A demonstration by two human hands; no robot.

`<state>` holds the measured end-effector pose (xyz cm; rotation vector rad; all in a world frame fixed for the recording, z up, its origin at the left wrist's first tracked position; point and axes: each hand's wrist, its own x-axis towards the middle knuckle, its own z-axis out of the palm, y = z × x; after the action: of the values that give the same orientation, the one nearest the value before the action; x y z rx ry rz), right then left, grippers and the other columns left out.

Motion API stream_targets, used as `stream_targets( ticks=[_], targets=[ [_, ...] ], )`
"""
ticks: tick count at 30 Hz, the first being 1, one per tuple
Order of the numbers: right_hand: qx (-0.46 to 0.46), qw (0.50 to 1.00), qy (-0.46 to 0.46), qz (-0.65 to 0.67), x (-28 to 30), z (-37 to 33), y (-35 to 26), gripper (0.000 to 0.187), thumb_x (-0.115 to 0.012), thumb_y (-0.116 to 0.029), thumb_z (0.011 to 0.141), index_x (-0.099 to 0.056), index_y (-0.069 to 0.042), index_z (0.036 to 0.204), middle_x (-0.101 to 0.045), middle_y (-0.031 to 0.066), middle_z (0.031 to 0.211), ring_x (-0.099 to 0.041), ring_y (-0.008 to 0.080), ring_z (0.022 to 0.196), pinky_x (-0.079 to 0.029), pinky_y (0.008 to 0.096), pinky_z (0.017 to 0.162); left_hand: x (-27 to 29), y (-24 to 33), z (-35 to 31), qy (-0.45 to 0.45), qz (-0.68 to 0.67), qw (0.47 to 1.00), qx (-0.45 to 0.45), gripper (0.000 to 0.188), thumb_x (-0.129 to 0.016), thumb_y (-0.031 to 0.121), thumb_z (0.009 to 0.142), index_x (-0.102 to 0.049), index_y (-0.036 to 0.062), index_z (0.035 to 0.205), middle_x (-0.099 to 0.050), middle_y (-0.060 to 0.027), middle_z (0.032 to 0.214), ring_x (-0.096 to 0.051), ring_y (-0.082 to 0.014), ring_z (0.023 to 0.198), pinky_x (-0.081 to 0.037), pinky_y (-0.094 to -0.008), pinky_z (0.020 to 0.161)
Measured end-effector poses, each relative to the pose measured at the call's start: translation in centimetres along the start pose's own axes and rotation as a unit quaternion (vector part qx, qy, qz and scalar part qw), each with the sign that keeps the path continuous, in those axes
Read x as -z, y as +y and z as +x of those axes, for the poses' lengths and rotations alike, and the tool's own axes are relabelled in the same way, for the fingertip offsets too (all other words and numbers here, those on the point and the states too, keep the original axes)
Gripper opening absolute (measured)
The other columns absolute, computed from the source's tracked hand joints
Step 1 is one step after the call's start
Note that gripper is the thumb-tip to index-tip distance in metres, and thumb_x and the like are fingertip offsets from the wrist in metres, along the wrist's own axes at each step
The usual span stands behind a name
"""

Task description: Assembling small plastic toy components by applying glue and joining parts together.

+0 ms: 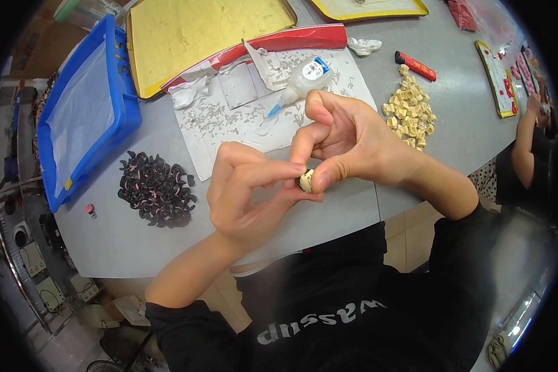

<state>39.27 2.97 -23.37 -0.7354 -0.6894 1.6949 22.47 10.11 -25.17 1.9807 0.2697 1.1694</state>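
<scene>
Over the grey table [347,211]: left hand [245,192] and right hand [359,136] together pinch one cream-black piece [307,180].
Piece: likely light, stiff; grip by edges.

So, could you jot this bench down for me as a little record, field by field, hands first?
Left hand: fingers pinching a small cream-and-black piece
Right hand: fingers on the other side of the same piece
Left of the hands: black-and-pink pile
Right of the hands: cream pile, near a red tube with a black end
Beyond the hands: clear bottle with a blue tip, lying on a white sheet
Far left: blue tray with a whitish lining
</scene>
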Motion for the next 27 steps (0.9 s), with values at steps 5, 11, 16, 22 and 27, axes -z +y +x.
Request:
stream_targets(
  ticks=[5, 11, 16, 22, 27],
  targets=[
    [-0.019, 1.0, -0.007, 0.005, -0.2, -0.2, -0.3, 0.057, -0.075, 0.003, 0.066, -0.024, -0.01, 0.087, -0.061, 0.0203, 0.087, -0.06, 0.0228, 0.085, -0.049, 0.0287, 0.071, -0.1, 0.1, -0.1, -0.002, 0.0, 1.0, -0.017, 0.04, -0.084, 0.015, 0.053, -0.064, 0.009, 0.087, -0.048, 0.0006, 0.073, -0.046, -0.0103, 0.062, -0.036, -0.0204, 0.05],
    [-0.018, 0.999, -0.046, 0.015, -0.6, -0.4, -0.5, 0.06, -0.076, 0.006, 0.064, -0.023, -0.01, 0.087, -0.061, 0.0211, 0.085, -0.06, 0.0241, 0.081, -0.049, 0.0287, 0.069, 0.1, 0.5, -0.3, -0.023, 0.008, 0.999, -0.038, 0.041, -0.085, 0.018, 0.053, -0.063, 0.0118, 0.087, -0.046, 0.0009, 0.073, -0.044, -0.0117, 0.06, -0.034, -0.023, 0.049],
    [0.009, 0.998, -0.055, 0.001, -0.5, -0.5, -0.3, 0.062, -0.077, 0.006, 0.063, -0.023, -0.01, 0.088, -0.062, 0.0209, 0.084, -0.059, 0.0225, 0.081, -0.046, 0.0272, 0.071, -0.2, 0.5, -0.6, -0.014, -0.009, 0.999, -0.046, 0.042, -0.085, 0.017, 0.054, -0.059, 0.0124, 0.087, -0.046, 0.0, 0.075, -0.044, -0.0133, 0.06, -0.035, -0.0243, 0.049],
    [0.011, 0.997, -0.075, -0.017, -0.6, -0.5, -0.1, 0.063, -0.077, 0.006, 0.063, -0.022, -0.009, 0.088, -0.063, 0.0187, 0.081, -0.059, 0.0215, 0.08, -0.044, 0.0264, 0.073, 0.0, 1.0, -0.3, -0.049, -0.009, 0.998, -0.039, 0.038, -0.083, 0.014, 0.057, -0.057, 0.0122, 0.085, -0.046, -0.001, 0.074, -0.044, -0.0147, 0.059, -0.035, -0.0248, 0.048],
    [0.018, 0.996, -0.085, -0.028, -0.6, -0.6, 0.0, 0.064, -0.078, 0.005, 0.062, -0.021, -0.01, 0.087, -0.064, 0.0174, 0.079, -0.059, 0.0213, 0.079, -0.044, 0.0266, 0.073, 0.3, 1.1, -0.3, -0.077, -0.023, 0.996, -0.03, 0.036, -0.081, 0.008, 0.057, -0.057, 0.0132, 0.083, -0.045, -0.0013, 0.073, -0.044, -0.0154, 0.059, -0.035, -0.0256, 0.048]
  ],
)
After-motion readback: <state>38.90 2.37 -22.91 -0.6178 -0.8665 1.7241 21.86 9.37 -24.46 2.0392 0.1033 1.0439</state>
